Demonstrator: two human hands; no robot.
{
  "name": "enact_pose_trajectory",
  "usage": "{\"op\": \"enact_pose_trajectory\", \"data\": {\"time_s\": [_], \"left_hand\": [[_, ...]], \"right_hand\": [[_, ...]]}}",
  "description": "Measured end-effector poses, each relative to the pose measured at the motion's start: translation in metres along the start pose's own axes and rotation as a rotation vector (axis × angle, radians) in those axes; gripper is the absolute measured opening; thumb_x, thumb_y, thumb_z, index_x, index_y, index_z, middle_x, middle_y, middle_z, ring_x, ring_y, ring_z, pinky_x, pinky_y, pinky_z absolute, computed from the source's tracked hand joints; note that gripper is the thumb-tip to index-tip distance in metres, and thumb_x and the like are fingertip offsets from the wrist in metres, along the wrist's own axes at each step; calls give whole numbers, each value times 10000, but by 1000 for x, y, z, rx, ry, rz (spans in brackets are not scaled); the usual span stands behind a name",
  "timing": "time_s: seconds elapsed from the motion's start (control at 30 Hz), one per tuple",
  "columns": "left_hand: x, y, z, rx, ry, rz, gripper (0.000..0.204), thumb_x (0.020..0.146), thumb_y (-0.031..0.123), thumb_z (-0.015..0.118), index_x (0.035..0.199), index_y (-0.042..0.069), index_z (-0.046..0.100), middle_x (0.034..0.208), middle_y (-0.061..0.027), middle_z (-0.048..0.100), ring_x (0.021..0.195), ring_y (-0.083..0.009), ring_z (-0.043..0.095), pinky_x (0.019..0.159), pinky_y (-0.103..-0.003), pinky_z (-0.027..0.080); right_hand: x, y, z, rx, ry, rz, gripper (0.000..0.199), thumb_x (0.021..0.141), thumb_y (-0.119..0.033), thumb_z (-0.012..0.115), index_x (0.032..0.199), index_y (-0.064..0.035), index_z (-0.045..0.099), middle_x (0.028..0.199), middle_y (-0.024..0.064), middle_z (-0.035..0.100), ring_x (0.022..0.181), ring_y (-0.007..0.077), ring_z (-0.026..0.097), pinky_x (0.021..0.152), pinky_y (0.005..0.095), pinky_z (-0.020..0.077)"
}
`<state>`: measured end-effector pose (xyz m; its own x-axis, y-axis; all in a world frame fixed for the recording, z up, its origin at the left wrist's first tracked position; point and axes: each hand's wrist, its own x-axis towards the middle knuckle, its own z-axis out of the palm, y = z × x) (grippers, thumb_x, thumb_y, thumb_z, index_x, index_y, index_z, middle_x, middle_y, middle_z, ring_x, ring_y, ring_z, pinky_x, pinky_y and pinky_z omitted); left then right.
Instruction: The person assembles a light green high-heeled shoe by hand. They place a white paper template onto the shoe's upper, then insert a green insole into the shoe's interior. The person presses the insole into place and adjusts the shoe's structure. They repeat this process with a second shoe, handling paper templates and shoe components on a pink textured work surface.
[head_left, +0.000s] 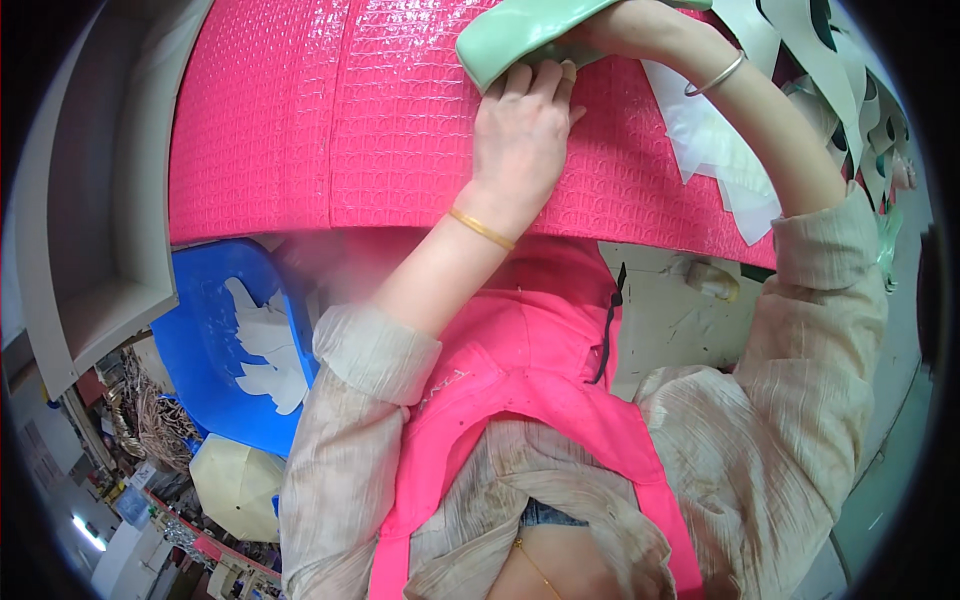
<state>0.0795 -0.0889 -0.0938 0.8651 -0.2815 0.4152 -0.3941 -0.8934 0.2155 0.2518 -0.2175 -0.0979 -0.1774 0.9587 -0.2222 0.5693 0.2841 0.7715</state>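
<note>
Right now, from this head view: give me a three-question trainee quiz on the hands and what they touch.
1. True or false: the left hand rests on the pink textured sheet.
2. What does the right hand grip? A) mint-green piece B) blue tub C) white cutouts
3. Fill in: the blue tub holds white ____ pieces.

Key: 1 true, its fingertips also touching the mint-green piece; 2 A, though the hand is mostly hidden at the top edge; 3 cutout.
</note>
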Motion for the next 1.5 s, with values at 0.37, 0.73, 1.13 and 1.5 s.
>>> {"op": "enact_pose_trajectory", "data": {"time_s": [0.37,0.73,1.13,1.5], "left_hand": [[6,3,11,4,72,33,370,733,221,621,1044,32,552,932,-45,509,862,-211,499,733,-324,469],[11,-2,19,6,118,76,372,731,233,626,1054,63,556,1012,-41,529,861,-205,499,751,-301,452],[21,23,23,135,47,-27,542,759,422,571,1147,47,521,983,-38,505,941,-223,452,825,-455,364],[0,-7,-3,-153,-98,42,102,735,97,539,727,14,596,806,-144,582,697,-257,583,565,-329,483]], "right_hand": [[-13,3,-5,606,-300,472,329,767,-356,572,1023,-149,576,1060,49,566,934,165,533,800,285,427],[-14,10,-21,252,-545,185,273,855,-266,428,1078,-171,556,1016,24,579,901,163,552,777,286,452],[-12,-12,-30,354,-349,627,225,767,-136,524,969,-60,587,881,124,600,800,246,581,727,329,456],[5,-45,-134,1626,227,1256,215,864,-94,467,1023,20,556,960,206,588,891,357,547,803,373,427]]}}
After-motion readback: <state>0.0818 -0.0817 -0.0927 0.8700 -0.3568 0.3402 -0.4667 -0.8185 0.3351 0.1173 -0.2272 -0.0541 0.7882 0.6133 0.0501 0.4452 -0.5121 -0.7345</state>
